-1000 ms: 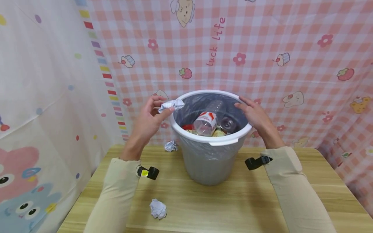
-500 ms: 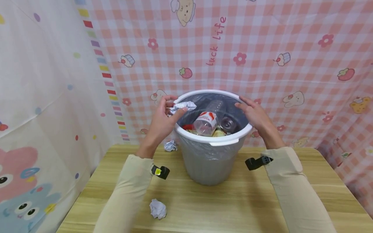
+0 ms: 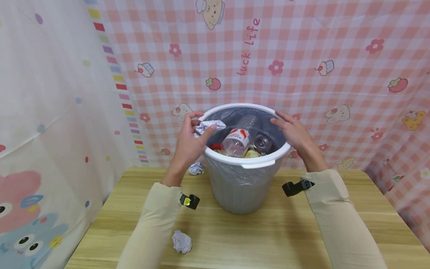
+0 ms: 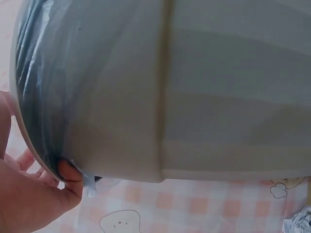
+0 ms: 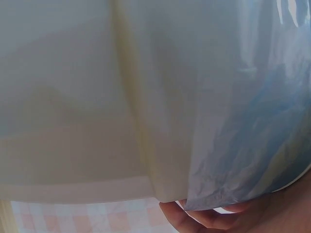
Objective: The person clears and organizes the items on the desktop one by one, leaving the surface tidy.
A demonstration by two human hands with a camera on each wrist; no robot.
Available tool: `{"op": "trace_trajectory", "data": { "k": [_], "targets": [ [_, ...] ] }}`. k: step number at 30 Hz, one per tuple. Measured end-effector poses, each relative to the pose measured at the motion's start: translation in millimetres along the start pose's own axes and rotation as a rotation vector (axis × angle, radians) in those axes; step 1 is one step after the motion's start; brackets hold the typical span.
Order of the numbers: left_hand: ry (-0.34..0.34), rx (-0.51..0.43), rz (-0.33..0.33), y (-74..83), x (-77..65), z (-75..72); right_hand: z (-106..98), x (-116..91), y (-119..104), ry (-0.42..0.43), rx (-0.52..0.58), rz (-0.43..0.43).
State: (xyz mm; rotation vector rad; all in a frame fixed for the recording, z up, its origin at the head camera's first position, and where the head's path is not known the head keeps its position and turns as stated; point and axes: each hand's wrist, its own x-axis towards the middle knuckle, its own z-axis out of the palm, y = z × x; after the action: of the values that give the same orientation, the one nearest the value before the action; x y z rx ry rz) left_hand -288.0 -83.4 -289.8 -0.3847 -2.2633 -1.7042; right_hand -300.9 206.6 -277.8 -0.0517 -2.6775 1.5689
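Observation:
A grey trash bin (image 3: 242, 190) with a white rim and a plastic liner stands on the wooden table. Inside it lie a clear plastic bottle (image 3: 237, 142) with a red and white label and a clear plastic container (image 3: 262, 143). At the bin's left rim, my left hand (image 3: 193, 144) holds a crumpled sheet of paper (image 3: 211, 125) between thumb and fingers. Its fingers also show right at the rim in the left wrist view. My right hand (image 3: 295, 132) grips the right side of the rim, with fingers on the outside wall (image 5: 204, 218) and the thumb over the edge.
Two crumpled paper balls lie on the table (image 3: 242, 235): one paper ball (image 3: 182, 241) near the front left, another paper ball (image 3: 196, 168) behind my left wrist beside the bin. A pink checked cloth (image 3: 268, 45) hangs close behind the bin.
My left hand has moved right with the crumpled paper, from outside the rim to over the bin's left edge. The right hand has stayed on the rim.

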Motion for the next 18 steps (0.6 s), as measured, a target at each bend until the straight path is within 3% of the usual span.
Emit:
{"op": "trace_trajectory", "data": {
  "k": [7,18],
  "targets": [
    [0.030,0.066,0.057,-2.9,-2.7,6.2,-0.5,-0.7,-0.6,-0.004,-0.003,0.011],
    [0.063,0.121,0.076,-4.5,-5.1,10.3,0.0,0.3,-0.8,-0.004,0.001,0.019]
  ]
}}
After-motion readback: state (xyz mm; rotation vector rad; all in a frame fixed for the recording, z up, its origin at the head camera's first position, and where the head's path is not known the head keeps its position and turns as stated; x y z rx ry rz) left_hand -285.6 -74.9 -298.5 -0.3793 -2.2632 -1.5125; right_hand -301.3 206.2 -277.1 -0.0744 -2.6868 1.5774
